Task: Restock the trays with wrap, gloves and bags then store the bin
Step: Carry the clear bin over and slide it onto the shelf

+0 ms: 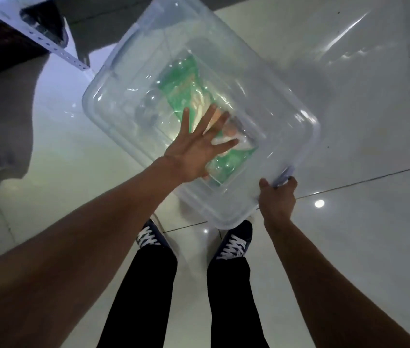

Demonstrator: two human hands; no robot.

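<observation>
**Lid pressed down on the bin**

The left hand (193,149) lay flat, fingers spread, on the clear lid (148,71), probably to seat it. The right hand (278,197) gripped the bin (224,212) at its near corner latch, steadying it. Beneath the left palm, green packets (186,79) showed blurrily inside.

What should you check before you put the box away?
1. Lid on the bin: ok, it covers the top.
2. Lid fully seated all round: cannot tell.
3. Left hand flat on the lid: ok.
4. Right hand gripping the near latch: ok; latched or not, cannot tell.
5. Floor around the shoes: ok.
6. Room on the shelf: cannot tell, mostly out of view.
</observation>
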